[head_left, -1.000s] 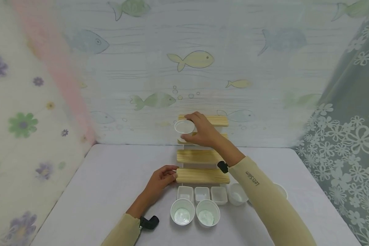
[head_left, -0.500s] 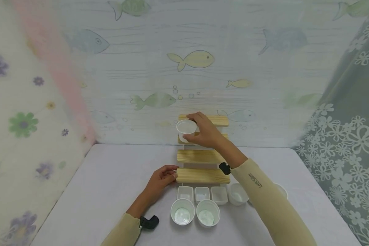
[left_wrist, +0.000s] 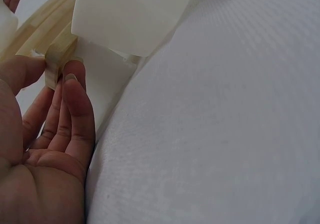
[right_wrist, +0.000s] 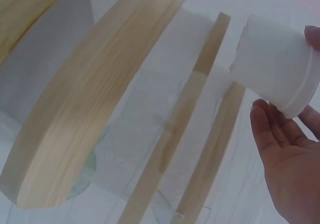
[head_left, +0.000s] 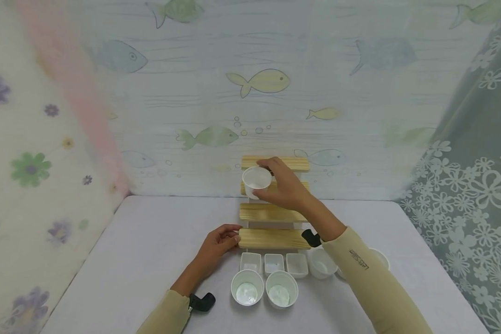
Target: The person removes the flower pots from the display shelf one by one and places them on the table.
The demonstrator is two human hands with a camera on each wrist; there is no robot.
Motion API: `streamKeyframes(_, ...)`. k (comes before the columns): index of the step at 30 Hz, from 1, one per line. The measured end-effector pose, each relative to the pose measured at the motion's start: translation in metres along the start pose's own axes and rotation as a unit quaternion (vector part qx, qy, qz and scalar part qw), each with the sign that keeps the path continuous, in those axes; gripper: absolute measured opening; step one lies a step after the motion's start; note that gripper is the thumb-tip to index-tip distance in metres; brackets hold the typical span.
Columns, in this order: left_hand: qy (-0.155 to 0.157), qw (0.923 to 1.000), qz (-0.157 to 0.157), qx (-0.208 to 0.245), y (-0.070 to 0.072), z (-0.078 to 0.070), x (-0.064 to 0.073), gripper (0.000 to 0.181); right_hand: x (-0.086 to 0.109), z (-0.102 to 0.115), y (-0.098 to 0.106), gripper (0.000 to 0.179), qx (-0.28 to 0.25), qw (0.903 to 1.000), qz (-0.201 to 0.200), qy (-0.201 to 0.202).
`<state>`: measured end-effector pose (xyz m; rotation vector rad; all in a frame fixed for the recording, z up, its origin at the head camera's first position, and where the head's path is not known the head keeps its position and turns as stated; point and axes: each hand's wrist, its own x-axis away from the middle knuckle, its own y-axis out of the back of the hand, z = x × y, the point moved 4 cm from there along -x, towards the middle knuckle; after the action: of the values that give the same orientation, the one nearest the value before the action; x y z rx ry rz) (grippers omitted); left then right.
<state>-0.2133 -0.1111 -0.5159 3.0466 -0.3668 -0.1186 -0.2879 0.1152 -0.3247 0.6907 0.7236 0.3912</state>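
Note:
A tiered rack of pale wooden slats point(head_left: 275, 212) stands at the back of the table. Its lowest slat point(head_left: 271, 239) has its left end pinched between the thumb and fingers of my left hand point(head_left: 217, 246); the left wrist view shows the grip on the slat end point(left_wrist: 57, 59). Up by the second slat from the top, my right hand point(head_left: 288, 188) holds a white round tub point(head_left: 254, 178) by its side near the rim, mouth up. In the right wrist view the tub point(right_wrist: 272, 62) appears over the upper slats; whether it touches one, I cannot tell.
Three small square white containers point(head_left: 274, 264) line up before the rack. Two round tubs point(head_left: 247, 292) stand nearer me. Further right is another round tub point(head_left: 322, 263), and one more point(head_left: 380, 257) is partly hidden by my right sleeve. A fish-patterned wall point(head_left: 217, 176) rises behind.
My right hand has shifted slightly right and lower in the head view, carrying the round tub with it. The left hand stays at the lowest slat.

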Motion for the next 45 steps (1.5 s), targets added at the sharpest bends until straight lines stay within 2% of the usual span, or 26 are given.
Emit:
streamKeyframes(7,0.0,1.0,0.002,0.005,-0.002,0.003,-0.001,0.039,0.018,0.002,0.012,0.076,-0.018,0.9996,-0.018,0.014)
streamKeyframes(14,-0.006,1.0,-0.004,0.002,0.0,0.003,-0.001,0.038,0.042,0.007,0.022,0.077,-0.023,0.9993,-0.018,0.021)
streamKeyframes(25,-0.002,0.9999,-0.006,-0.01,0.0,0.002,0.0,0.037,0.075,0.018,0.024,0.076,-0.013,0.9986,-0.018,0.048)
streamKeyframes(45,-0.009,0.9999,-0.005,-0.005,-0.001,-0.001,0.0,0.037,0.134,0.024,0.023,0.076,0.018,0.9984,-0.036,0.039)
